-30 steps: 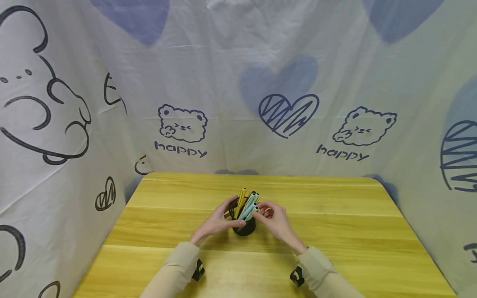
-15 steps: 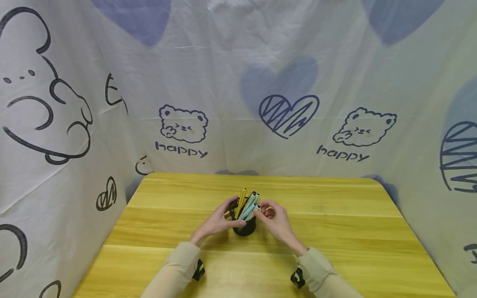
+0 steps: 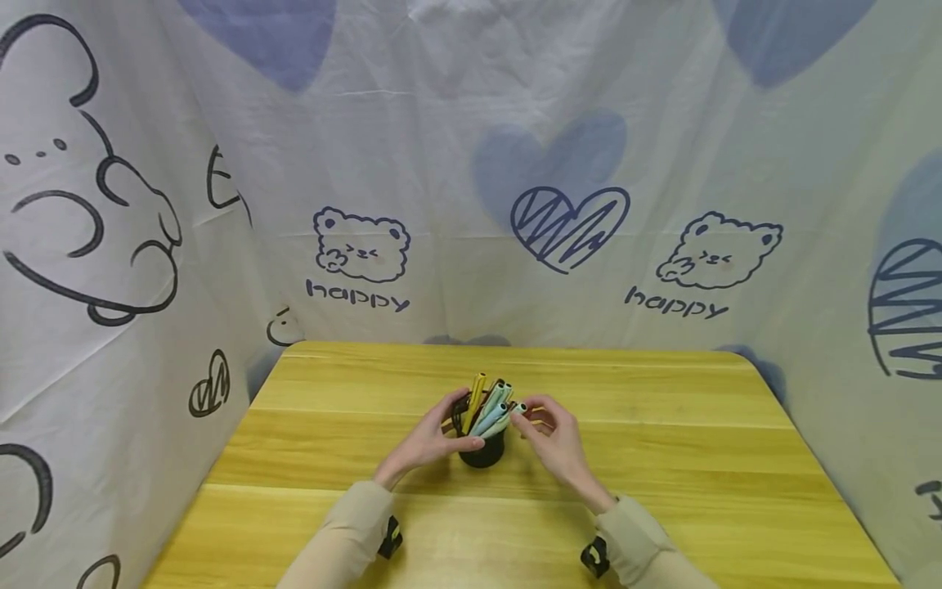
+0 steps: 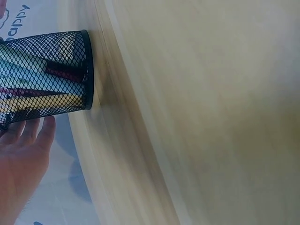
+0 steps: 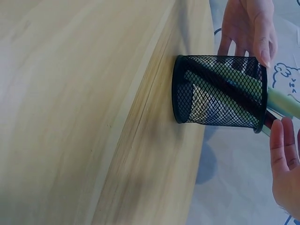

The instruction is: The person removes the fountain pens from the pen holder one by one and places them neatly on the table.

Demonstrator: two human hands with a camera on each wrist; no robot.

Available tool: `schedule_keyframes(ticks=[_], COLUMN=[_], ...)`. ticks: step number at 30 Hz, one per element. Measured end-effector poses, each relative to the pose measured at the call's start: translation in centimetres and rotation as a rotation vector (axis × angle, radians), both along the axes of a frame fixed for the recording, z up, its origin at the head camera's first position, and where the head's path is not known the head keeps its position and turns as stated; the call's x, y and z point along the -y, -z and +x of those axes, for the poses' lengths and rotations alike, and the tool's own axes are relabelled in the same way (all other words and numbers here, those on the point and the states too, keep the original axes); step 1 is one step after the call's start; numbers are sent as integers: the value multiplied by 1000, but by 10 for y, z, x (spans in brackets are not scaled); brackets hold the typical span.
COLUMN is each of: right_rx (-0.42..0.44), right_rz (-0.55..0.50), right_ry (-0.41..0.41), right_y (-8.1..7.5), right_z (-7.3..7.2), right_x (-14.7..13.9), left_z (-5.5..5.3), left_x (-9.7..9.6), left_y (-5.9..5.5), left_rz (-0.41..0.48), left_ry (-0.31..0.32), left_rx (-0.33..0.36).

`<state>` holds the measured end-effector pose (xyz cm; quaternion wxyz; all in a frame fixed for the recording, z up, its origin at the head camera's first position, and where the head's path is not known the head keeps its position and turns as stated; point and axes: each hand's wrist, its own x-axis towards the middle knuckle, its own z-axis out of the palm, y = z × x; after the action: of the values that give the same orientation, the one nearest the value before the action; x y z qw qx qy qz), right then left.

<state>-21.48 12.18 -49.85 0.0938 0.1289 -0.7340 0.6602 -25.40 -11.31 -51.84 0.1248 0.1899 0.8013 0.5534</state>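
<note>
A black mesh pen holder (image 3: pixel 482 452) stands upright on the table in the head view, filled with pens. Yellow pens (image 3: pixel 475 399) lean at its left and a light blue pen (image 3: pixel 489 420) at its front. My left hand (image 3: pixel 427 438) grips the holder's upper left side, thumb in front, other fingers behind. My right hand (image 3: pixel 557 442) pinches the capped end of a pale green pen (image 3: pixel 520 407), which tilts right over the rim. Through the mesh (image 5: pixel 220 91) in the right wrist view, a dark pen and a green pen show slanting inside.
The wood-grain table (image 3: pixel 662 458) runs out on both sides of the holder. Behind it hangs a white cloth (image 3: pixel 456 262) printed with bears and hearts, and more cloth closes in the left and right sides.
My right hand has shifted slightly right, drawing the pale green pen's end away from the light blue pen. The left hand and the pen holder stay in place.
</note>
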Motion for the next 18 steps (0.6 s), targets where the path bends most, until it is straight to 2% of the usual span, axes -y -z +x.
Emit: schedule_keyframes(ticks=[11, 18], right_rx=[30, 17], right_rz=[-149, -329], right_ry=[24, -14], right_y=[-4, -3], right_z=[8, 9], right_x=[-8, -13], left_z=[3, 5], left_x=[1, 3], left_y=[0, 1], left_rz=[-14, -13], left_ry=[5, 15], left_rx=[-12, -18])
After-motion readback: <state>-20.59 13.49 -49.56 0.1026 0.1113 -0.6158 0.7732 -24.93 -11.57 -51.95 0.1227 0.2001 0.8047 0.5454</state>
